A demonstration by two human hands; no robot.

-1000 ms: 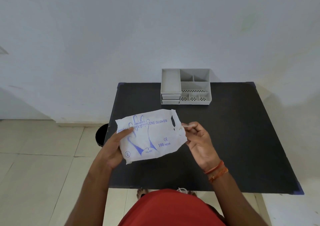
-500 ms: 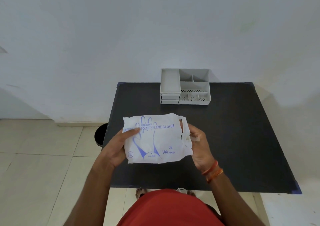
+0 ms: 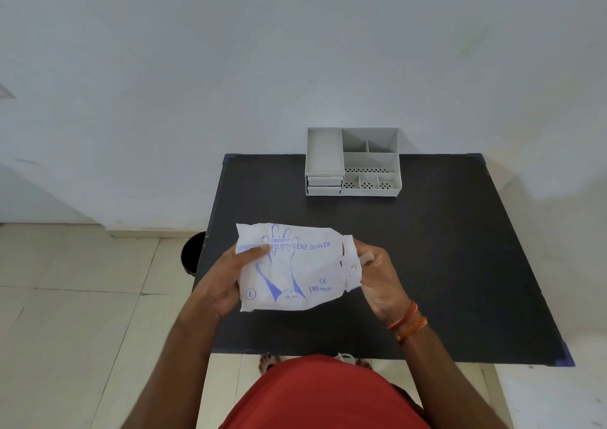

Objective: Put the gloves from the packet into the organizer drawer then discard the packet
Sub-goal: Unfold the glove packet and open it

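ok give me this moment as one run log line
stage: opening packet | left hand: holds glove packet | right hand: at packet's torn end | organizer: far table edge, drawers shut | gloves: none out

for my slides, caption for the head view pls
Both hands hold a glove packet above a black table; grey organizer behind.

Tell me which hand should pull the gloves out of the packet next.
Right. The right hand is already at the packet's torn end, fingers at the opening. The left hand grips the closed end, thumb across the print, so it is better placed to steady it.
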